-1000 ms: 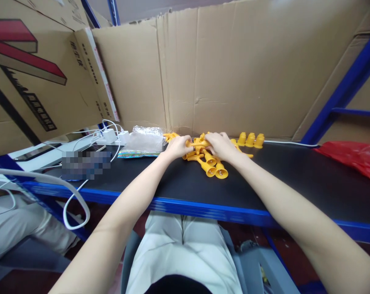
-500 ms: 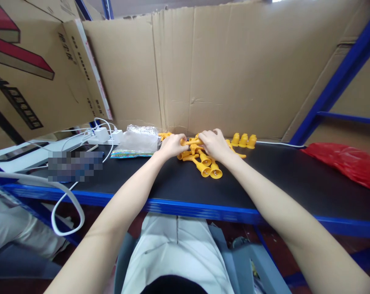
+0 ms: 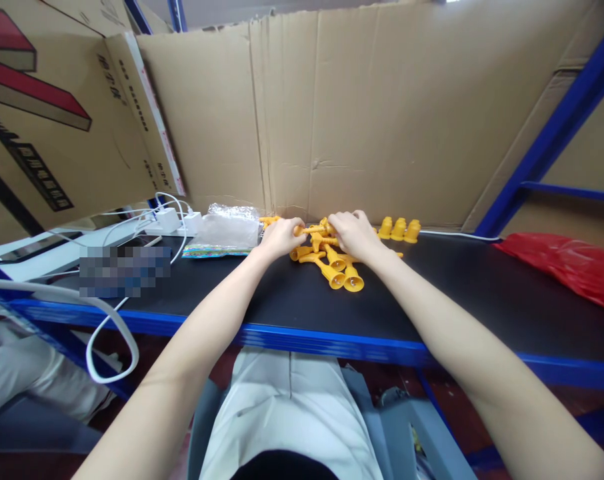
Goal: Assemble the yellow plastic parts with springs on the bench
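Observation:
Between my two hands, just above the pile, is a yellow plastic part (image 3: pixel 313 230) with a narrow stem. My left hand (image 3: pixel 283 237) is closed on its left end. The fingers of my right hand (image 3: pixel 353 233) are closed around its right end, and they hide that end. Under and in front of the hands lie several yellow plastic pieces with flared, bell-shaped mouths (image 3: pixel 353 280) facing me. Three yellow caps (image 3: pixel 398 229) stand in a row to the right of my right hand.
A clear bubble-wrap bag (image 3: pixel 227 230) lies left of my left hand on the black shelf top (image 3: pixel 462 287). White chargers and cables (image 3: pixel 167 220) are farther left, and a red plastic bag (image 3: pixel 562 267) lies at right. A cardboard wall (image 3: pixel 362 113) stands behind.
My right hand has shifted slightly and its fingers have changed position on the yellow part. My left hand stays nearly still, and the pile looks almost the same.

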Demonstrator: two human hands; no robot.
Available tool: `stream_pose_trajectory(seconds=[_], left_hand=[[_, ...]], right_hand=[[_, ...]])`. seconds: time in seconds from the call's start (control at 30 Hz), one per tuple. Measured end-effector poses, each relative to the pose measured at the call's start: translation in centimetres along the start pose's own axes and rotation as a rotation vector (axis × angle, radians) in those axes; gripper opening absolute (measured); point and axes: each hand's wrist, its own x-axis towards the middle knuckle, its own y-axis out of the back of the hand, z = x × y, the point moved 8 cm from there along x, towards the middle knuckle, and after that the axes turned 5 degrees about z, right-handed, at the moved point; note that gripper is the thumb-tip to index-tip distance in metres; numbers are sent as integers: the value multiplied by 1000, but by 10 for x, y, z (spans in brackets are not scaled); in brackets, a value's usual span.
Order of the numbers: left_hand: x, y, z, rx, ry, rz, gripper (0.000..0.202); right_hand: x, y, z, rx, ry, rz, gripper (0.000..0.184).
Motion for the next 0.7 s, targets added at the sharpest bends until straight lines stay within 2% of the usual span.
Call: stream_pose_trajectory(seconds=[0.07, 0.13, 0.27, 0.33, 0.4, 0.47, 0.57, 0.7], left_hand=[[1, 1, -4, -2, 16, 11, 31], [2, 2, -10, -10, 43, 28, 31], [4, 5, -23, -40, 125, 80, 33], [4, 6, -29, -44, 163, 112, 31], [4, 6, -36, -39, 198, 142, 29], [3, 5, -44, -28, 238, 160, 27], [4, 3, -55, -22, 273, 172, 28], [6, -1, -64, -90, 263, 170, 33]], right_hand=[[0, 5, 13, 1, -54, 43, 20], [-3, 10, 36, 29, -154, 98, 16], [-18, 24, 105, 52, -473, 303, 24], [-35, 30, 142, 59, -669, 431, 28], [-53, 29, 173, 98, -842, 480, 30], [-73, 21, 198, 113, -1037, 423, 31], [-96, 2, 215, 63, -1233, 204, 32], [-104, -28, 210, 42, -1251, -103, 33]])
